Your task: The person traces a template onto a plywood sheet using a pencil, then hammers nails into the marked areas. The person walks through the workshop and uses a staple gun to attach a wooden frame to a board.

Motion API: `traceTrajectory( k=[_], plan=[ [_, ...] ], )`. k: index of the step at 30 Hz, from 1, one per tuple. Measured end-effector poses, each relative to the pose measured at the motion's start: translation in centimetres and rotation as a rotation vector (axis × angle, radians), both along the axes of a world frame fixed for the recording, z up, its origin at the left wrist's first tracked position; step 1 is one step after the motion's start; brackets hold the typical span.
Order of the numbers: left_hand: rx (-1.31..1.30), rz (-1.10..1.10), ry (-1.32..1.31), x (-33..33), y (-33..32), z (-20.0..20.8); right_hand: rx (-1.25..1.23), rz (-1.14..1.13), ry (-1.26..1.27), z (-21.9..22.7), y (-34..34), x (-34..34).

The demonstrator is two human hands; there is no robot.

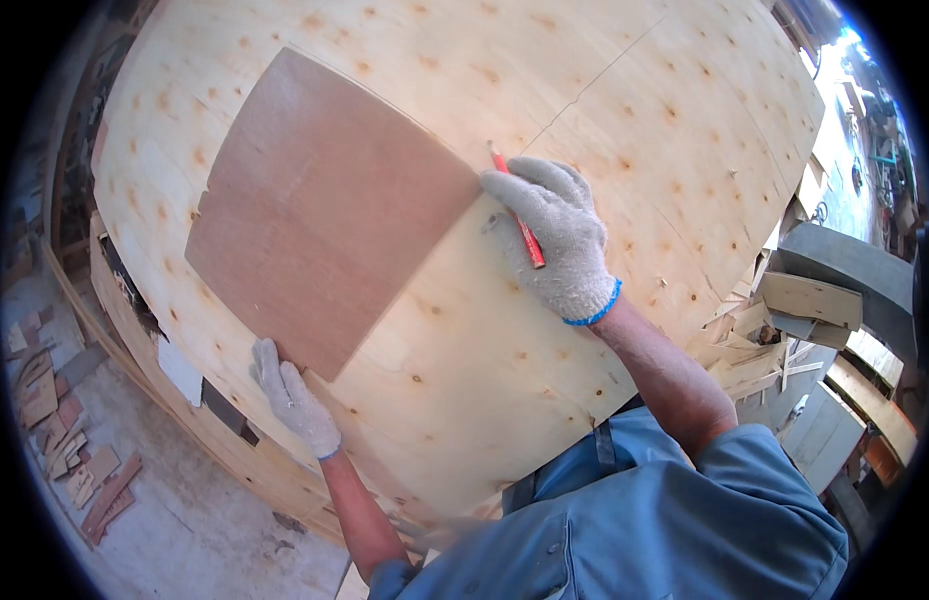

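Note:
A large pale plywood sheet (444, 350) with brown knots spreads out in front of me. On it lies a flat reddish-brown board (329, 200), roughly rectangular and set at a slant. My right hand (559, 235), in a light knitted glove with a blue cuff, is closed on a red pencil (531, 246) beside the board's right corner. The pencil's bare end points away from me. My left hand (294, 400), gloved too, rests with outstretched fingers by the board's near corner. A thin dark line (592, 82) runs across the sheet beyond my right hand.
Wood offcuts (759, 345) are heaped past the sheet's right edge, near a grey curved piece (849, 262). Scrap wood pieces (89, 470) lie on the floor at the left. Along the sheet's left side runs a lower layer of wood (239, 465).

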State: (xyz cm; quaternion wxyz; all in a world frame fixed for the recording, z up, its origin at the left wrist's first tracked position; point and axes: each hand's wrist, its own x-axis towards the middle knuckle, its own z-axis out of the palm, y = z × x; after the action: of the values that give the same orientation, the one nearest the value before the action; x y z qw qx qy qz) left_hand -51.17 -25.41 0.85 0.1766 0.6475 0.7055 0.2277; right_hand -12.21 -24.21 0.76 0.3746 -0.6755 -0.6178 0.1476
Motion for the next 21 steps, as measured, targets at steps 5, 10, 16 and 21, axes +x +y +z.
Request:
traceTrajectory(
  k=[5, 10, 16, 21],
  plan=[
    [0.018, -0.028, 0.020, -0.4, 0.1, -0.3, 0.002, 0.003, 0.025, -0.1, 0.1, 0.1],
    [0.006, 0.011, -0.003, 0.1, 0.1, -0.1, 0.002, 0.006, 0.013, -0.1, 0.3, 0.1],
    [0.026, 0.073, -0.052, 0.1, 0.1, -0.6, -0.001, 0.016, 0.084, 0.6, -0.1, 0.3],
    [0.018, 0.072, -0.049, 1.1, 0.9, 0.5, 0.040, 0.016, 0.096, -0.1, 0.0, 0.9]
  ],
)
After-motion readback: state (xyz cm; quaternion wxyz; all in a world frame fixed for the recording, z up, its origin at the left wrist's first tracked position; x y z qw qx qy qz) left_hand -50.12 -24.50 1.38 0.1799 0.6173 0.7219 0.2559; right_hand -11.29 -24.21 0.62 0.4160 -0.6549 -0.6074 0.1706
